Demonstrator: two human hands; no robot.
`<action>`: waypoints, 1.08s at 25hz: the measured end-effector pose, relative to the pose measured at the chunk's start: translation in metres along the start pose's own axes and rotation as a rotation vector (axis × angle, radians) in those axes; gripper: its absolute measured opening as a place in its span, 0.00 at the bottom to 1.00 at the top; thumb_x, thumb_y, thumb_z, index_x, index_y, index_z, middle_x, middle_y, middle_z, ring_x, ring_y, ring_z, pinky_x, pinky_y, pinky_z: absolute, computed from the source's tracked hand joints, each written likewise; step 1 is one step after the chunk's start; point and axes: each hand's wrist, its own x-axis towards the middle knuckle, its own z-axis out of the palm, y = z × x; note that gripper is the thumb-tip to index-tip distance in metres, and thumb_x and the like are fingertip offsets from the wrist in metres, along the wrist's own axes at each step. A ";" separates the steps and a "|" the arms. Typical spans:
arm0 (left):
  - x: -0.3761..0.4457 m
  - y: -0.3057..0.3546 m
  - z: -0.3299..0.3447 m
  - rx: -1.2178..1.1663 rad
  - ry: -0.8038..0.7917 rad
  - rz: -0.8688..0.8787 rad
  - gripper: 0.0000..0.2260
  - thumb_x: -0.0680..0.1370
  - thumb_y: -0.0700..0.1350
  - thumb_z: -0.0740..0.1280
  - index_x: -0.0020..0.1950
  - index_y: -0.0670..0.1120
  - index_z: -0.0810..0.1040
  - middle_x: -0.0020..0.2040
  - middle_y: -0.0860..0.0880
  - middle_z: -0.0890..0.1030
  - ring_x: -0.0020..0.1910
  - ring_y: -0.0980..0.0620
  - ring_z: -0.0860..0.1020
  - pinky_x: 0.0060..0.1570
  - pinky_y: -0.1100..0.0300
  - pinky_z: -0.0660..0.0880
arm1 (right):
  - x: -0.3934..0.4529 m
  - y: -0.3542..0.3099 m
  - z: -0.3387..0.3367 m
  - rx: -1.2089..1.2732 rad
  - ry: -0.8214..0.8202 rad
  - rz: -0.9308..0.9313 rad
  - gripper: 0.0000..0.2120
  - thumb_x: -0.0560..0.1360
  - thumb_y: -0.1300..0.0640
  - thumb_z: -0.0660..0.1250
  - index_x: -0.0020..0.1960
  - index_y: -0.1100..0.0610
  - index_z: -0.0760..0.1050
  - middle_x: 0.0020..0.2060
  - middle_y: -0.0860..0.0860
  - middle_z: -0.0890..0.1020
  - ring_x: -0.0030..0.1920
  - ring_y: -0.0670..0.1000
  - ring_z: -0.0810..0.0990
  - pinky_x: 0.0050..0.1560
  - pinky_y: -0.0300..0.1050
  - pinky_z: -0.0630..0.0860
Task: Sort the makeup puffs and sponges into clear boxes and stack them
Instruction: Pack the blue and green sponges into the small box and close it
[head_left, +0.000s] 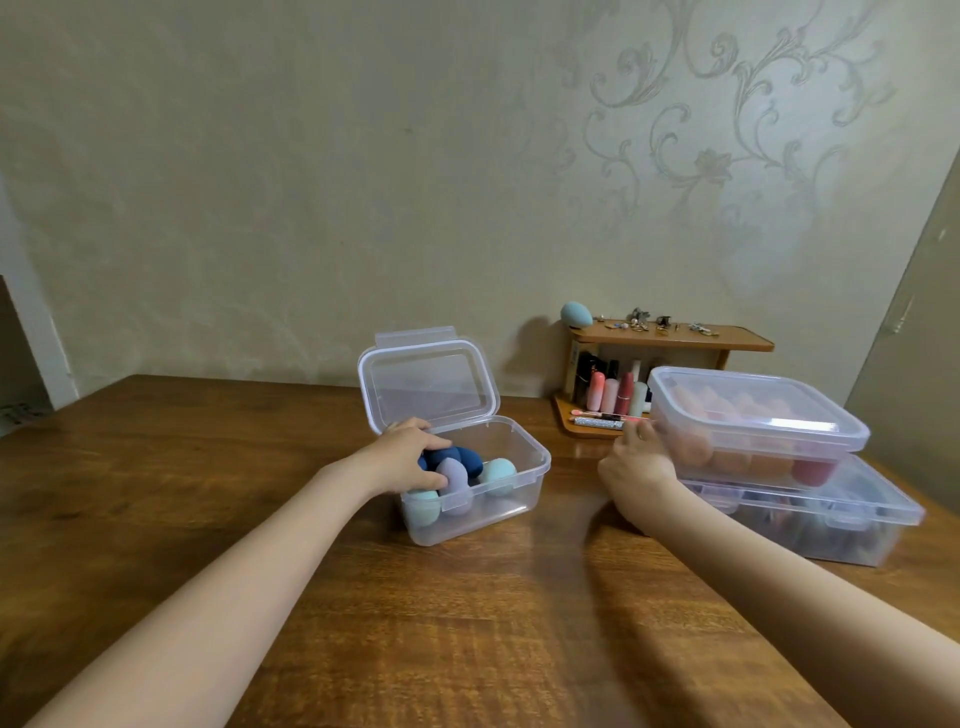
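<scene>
**Risk check: open box, hinged lid up, one sponge still off the desk**

Desk (467, 623) nearest you is bare wood between your forearms. Your left hand (408, 462) reaches into the small clear box (519, 499); its fingers (434, 444) curl down over the dark blue sponge (467, 460), with the lilac sponge (453, 480) just below your thumb. Two teal sponges sit in the same box, one at the near corner, one to the right. Your right hand (636, 462) rests against the left end of the upper lidded box (753, 415), fingers slightly curled and touching its wall; I cannot tell whether they grip it.

In my judgement:
- The small box is light; pressing on the sponges could skid or tip it.
- Its raised lid (426, 379) may fall on your wrist or catch a proud sponge when closed.
- Pushing the upper box could slide it off the lower lidded box (831, 525).
- A teal sponge (576, 314) lies on the far wooden shelf (675, 338), unsorted.
</scene>
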 end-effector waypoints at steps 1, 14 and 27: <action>0.001 0.001 0.001 -0.004 0.002 0.001 0.26 0.76 0.48 0.67 0.73 0.50 0.64 0.75 0.48 0.58 0.74 0.47 0.57 0.72 0.49 0.59 | -0.003 0.005 0.004 0.025 -0.002 0.015 0.17 0.78 0.54 0.60 0.65 0.58 0.73 0.64 0.57 0.75 0.65 0.59 0.67 0.66 0.53 0.62; 0.046 0.030 0.007 -0.027 0.009 0.066 0.25 0.77 0.48 0.66 0.73 0.49 0.64 0.75 0.48 0.60 0.73 0.47 0.60 0.72 0.51 0.61 | 0.039 0.036 -0.010 0.294 0.211 0.182 0.23 0.78 0.57 0.60 0.71 0.59 0.61 0.68 0.61 0.68 0.71 0.61 0.63 0.74 0.57 0.54; 0.067 0.011 0.004 -0.032 -0.012 0.135 0.25 0.76 0.48 0.66 0.72 0.52 0.65 0.75 0.50 0.58 0.74 0.50 0.57 0.72 0.53 0.58 | 0.181 0.060 -0.037 1.007 0.360 0.272 0.19 0.81 0.52 0.53 0.70 0.52 0.65 0.65 0.63 0.67 0.66 0.65 0.66 0.65 0.58 0.65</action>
